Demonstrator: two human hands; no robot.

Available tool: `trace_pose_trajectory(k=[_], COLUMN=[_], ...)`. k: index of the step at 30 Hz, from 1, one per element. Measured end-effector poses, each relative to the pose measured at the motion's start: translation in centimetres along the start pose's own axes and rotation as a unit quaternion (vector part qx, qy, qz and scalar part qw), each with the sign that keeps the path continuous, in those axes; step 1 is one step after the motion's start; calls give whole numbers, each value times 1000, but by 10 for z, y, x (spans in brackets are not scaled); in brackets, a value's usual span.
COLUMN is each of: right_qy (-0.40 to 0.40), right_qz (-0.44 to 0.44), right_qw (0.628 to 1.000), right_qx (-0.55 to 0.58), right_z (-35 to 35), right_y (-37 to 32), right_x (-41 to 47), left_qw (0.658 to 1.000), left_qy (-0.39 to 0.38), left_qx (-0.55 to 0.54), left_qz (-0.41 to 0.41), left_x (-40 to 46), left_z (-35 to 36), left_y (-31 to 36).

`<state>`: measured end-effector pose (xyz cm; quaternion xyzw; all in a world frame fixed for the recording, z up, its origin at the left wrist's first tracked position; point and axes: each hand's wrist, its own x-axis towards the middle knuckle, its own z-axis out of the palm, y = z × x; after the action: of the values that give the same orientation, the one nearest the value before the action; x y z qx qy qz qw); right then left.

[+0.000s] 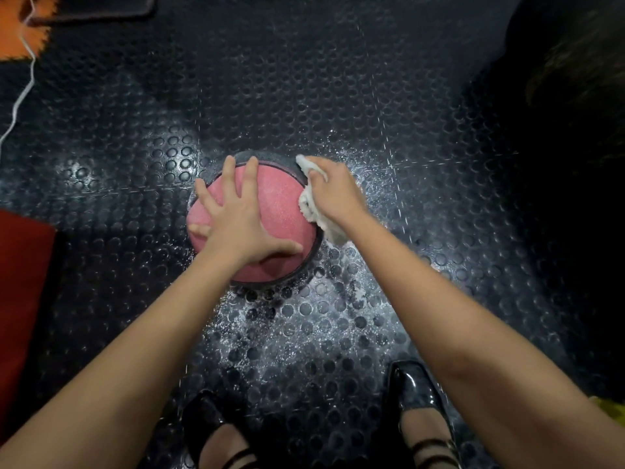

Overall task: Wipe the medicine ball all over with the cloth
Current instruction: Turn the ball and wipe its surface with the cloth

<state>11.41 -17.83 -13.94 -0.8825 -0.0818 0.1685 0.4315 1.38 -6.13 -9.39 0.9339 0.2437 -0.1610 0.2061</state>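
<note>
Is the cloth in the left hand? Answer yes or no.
No, the right hand grips the cloth against the ball.

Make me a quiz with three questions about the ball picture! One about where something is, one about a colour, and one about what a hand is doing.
1. Where is the cloth?
A. On the ball's right side
B. Under a shoe
C. On the red mat

2. What colour is the medicine ball's top?
A. Green
B. Pink
C. Yellow

3. What is the left hand doing?
A. Making a fist
B. Holding the cloth
C. Resting spread on the ball

Answers: 1 A, the right hand presses it there; 2 B, the top is pink with a dark band; 3 C, its fingers lie splayed.
</note>
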Motion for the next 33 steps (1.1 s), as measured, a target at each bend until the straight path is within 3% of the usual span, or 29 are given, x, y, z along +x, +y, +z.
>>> trace_pose_trajectory(k=[4, 10, 13, 15, 19, 22, 24, 26, 28, 31, 33], right_qy=[-37, -53, -80, -80, -44, -12, -25, -66, -97, -88, -39], right_qz=[171, 281, 284, 261, 74, -23, 35, 156, 244, 287, 260], right_qw=[970, 916, 914, 932, 993, 998, 998, 968, 940, 920, 929], right_qx=[171, 280, 278, 237, 79, -58, 53, 186, 219, 253, 262], right_z=[13, 27, 11, 2, -8, -11, -12, -11, 1, 28, 33], right_y=[34, 53, 49, 43, 13, 1, 11, 30, 49, 64, 60], right_x=[-37, -46, -28, -16, 10, 17, 9, -6, -27, -54, -53], left_qw=[1000, 999, 991, 987, 987, 989, 991, 992, 993, 994, 994], left_qy=[15, -3, -34, -72, -95, -82, -78, -73, -70, -73, -72], left_qx=[-14, 33, 117, 110, 53, 42, 38, 28, 18, 1, -5], left_qz=[-19, -3, 56, 95, 120, 115, 103, 96, 92, 84, 82], left_x=[-2, -2, 7, 15, 21, 24, 22, 21, 21, 22, 22], left_z=[2, -18, -34, -34, -31, -28, -27, -24, -24, -25, -24], left_y=[4, 3, -10, -18, -21, -15, -12, -12, -11, -10, -12])
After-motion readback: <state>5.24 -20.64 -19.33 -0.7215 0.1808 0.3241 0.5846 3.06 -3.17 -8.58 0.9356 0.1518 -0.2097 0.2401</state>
